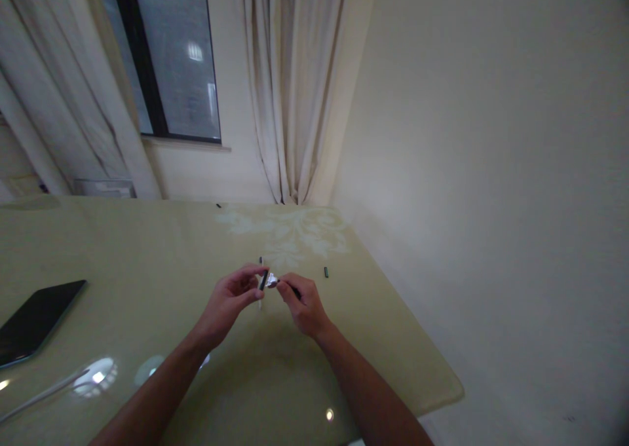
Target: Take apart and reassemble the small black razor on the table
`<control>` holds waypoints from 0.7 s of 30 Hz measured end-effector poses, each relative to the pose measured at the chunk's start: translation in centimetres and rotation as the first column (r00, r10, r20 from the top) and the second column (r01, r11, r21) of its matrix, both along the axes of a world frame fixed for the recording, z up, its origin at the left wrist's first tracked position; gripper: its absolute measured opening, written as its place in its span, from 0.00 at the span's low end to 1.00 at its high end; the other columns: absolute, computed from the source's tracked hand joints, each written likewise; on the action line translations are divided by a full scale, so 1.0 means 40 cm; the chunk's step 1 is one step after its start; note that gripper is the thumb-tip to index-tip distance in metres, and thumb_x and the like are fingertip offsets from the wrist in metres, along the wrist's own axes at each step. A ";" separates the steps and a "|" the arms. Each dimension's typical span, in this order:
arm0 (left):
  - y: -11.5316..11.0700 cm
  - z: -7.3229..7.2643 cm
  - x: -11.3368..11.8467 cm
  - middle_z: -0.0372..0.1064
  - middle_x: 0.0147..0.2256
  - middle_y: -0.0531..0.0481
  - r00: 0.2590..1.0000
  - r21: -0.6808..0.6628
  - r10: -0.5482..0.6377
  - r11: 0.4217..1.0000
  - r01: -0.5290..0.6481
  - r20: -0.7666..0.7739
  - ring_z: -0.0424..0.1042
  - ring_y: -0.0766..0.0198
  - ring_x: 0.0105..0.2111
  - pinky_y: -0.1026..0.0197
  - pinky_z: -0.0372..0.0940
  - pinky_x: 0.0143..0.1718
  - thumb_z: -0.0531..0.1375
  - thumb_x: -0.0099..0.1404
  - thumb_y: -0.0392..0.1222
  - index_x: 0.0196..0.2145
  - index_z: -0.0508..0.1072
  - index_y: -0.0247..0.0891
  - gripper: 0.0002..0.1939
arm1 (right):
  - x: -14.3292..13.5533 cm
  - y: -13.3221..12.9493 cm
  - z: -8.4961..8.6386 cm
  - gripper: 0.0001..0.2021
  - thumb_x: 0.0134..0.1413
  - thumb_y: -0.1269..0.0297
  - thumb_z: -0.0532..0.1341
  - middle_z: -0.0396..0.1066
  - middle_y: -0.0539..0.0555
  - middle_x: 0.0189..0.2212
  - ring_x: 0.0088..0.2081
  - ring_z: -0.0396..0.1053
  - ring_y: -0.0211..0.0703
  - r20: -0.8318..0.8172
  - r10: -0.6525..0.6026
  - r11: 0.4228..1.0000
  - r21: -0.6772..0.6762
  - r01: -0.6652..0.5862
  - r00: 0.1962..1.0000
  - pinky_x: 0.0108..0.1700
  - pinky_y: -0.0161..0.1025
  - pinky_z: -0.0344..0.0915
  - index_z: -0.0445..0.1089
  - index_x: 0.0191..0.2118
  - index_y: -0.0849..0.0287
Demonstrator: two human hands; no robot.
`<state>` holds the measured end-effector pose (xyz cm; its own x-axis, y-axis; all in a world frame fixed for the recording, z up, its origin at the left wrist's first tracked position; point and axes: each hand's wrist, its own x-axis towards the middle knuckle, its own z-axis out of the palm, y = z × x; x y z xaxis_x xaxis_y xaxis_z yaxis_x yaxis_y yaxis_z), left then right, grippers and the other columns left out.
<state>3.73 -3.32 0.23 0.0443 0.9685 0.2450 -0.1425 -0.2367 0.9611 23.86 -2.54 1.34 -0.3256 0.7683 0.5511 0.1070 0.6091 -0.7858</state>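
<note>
Above the table, my left hand [236, 295] pinches a small dark strip [264, 280] between thumb and fingertips. Close to its right, my right hand [303, 302] is closed around a small black-handled tool with a shiny silver head [272, 280]. That head points at the dark strip and seems to meet it, though the contact is too small to make out. A thin white stick with a dark tip [261, 260] lies beyond and partly behind my left fingers. To the right of my hands rests another small dark green strip [326, 272].
The glossy pale green table [393, 361] ends at a wall on the right. A black tablet [37, 321] lies at left, near a white cable [44, 393]. A tiny dark piece [219, 205] is at the far edge, below the curtains [295, 92] and window.
</note>
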 end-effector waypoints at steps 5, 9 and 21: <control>0.004 -0.001 -0.009 0.75 0.37 0.51 0.999 -0.010 0.044 0.999 -0.044 -0.001 0.69 0.65 0.35 0.65 0.64 0.36 0.74 0.53 0.41 0.46 0.82 0.45 0.21 | 0.010 0.002 -0.001 0.20 0.70 0.51 0.56 0.67 0.51 0.25 0.29 0.64 0.39 -0.054 -0.041 0.999 -0.017 0.040 0.998 0.34 0.36 0.59 0.79 0.40 0.59; 0.003 -0.002 0.000 0.76 0.36 0.51 1.000 -0.017 0.021 1.000 -0.021 -0.019 0.70 0.64 0.35 0.64 0.64 0.36 0.74 0.51 0.41 0.45 0.83 0.43 0.21 | 0.002 0.002 -0.005 0.19 0.70 0.52 0.56 0.67 0.50 0.26 0.28 0.63 0.39 0.002 0.005 1.000 0.000 -0.005 1.000 0.33 0.35 0.59 0.77 0.37 0.59; 0.005 -0.010 0.006 0.76 0.34 0.50 1.000 -0.036 0.020 0.999 -0.020 -0.007 0.71 0.62 0.35 0.63 0.65 0.35 0.75 0.51 0.42 0.46 0.82 0.42 0.22 | -0.003 0.005 -0.011 0.18 0.70 0.53 0.56 0.66 0.50 0.26 0.28 0.63 0.39 0.034 0.009 1.000 0.017 -0.010 0.999 0.33 0.36 0.59 0.75 0.36 0.59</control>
